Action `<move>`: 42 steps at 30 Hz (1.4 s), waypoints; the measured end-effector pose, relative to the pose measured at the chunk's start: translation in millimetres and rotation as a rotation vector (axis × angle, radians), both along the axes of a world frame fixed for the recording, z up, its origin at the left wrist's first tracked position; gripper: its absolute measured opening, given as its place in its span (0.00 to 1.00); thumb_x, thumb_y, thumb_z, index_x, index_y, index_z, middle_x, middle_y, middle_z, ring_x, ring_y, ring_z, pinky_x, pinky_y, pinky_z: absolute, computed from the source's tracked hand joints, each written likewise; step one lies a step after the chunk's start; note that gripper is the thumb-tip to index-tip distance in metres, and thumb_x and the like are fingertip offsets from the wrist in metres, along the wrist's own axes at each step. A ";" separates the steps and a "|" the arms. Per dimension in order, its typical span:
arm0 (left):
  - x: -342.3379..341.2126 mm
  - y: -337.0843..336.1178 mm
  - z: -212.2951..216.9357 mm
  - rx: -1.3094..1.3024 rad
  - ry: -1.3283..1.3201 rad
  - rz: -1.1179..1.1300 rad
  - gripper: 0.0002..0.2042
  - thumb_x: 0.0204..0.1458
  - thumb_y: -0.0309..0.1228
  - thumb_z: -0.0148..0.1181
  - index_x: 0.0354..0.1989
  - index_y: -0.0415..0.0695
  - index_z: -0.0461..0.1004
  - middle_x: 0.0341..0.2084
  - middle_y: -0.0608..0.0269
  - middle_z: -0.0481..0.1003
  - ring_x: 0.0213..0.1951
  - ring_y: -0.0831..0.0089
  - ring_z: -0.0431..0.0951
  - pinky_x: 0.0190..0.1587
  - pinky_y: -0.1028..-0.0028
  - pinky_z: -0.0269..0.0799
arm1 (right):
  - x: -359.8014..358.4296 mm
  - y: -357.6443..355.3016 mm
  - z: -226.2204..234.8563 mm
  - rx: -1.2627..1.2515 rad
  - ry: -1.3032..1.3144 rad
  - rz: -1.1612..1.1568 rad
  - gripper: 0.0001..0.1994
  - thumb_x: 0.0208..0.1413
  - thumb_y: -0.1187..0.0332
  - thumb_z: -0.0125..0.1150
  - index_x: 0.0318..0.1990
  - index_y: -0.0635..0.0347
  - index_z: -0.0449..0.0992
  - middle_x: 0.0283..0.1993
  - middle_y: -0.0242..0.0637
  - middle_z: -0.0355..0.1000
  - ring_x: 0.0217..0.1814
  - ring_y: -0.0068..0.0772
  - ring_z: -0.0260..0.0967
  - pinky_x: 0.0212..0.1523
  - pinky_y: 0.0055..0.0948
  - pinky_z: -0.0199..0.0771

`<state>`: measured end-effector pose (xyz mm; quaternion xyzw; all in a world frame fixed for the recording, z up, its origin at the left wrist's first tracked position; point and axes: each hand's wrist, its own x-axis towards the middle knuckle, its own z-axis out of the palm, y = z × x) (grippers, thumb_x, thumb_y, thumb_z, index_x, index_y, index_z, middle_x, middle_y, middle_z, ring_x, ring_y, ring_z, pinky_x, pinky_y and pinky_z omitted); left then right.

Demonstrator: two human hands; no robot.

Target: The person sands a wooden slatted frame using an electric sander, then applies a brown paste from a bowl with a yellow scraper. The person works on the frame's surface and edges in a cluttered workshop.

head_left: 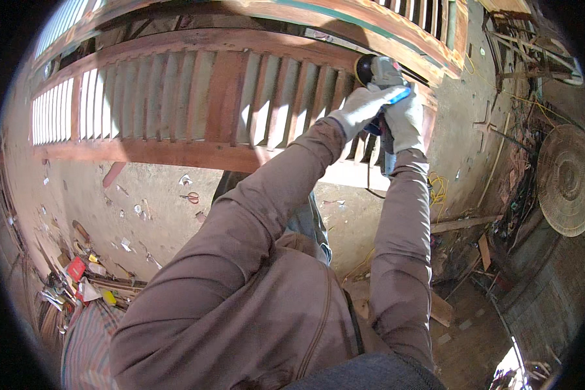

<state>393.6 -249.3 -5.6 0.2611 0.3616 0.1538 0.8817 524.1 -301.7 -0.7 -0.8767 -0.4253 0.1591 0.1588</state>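
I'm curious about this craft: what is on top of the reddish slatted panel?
Over the right end of the panel, the left hand and right hand hold a power tool. Whether it touches is unclear; the panel beneath is hidden.

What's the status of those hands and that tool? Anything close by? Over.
Gloved left hand and right hand gripping power tool. Tool near right end of slatted wooden panel; contact unclear. Second wooden frame close beyond; yellow cord on floor.
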 end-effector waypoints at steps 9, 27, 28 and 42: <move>-134.6 51.8 -36.0 0.045 -0.023 0.241 0.17 0.64 0.44 0.61 0.48 0.41 0.81 0.38 0.65 0.81 0.35 0.77 0.80 0.39 0.73 0.78 | -144.2 89.7 23.4 -0.073 0.062 0.111 0.29 0.57 0.54 0.62 0.61 0.63 0.67 0.44 0.61 0.79 0.50 0.63 0.78 0.53 0.51 0.76; 16.6 -6.3 19.6 0.081 -0.123 -0.100 0.28 0.57 0.54 0.66 0.55 0.42 0.81 0.44 0.60 0.82 0.42 0.73 0.81 0.43 0.72 0.78 | 3.6 -15.8 31.3 0.050 0.162 -0.220 0.21 0.57 0.60 0.68 0.51 0.64 0.72 0.46 0.52 0.80 0.46 0.41 0.81 0.40 0.35 0.79; 17.1 -3.6 18.9 0.052 -0.062 -0.140 0.28 0.57 0.54 0.66 0.55 0.42 0.81 0.44 0.59 0.82 0.42 0.73 0.81 0.42 0.72 0.78 | 3.6 -12.3 29.9 0.024 0.175 -0.202 0.22 0.56 0.60 0.68 0.51 0.64 0.71 0.46 0.52 0.80 0.47 0.43 0.81 0.41 0.37 0.79; -149.1 70.1 2.0 -0.028 0.048 0.201 0.24 0.57 0.47 0.70 0.53 0.40 0.81 0.42 0.62 0.82 0.39 0.78 0.82 0.42 0.75 0.78 | -156.4 102.0 17.4 -0.100 0.011 0.145 0.36 0.54 0.56 0.67 0.66 0.66 0.64 0.51 0.61 0.78 0.55 0.63 0.76 0.58 0.48 0.74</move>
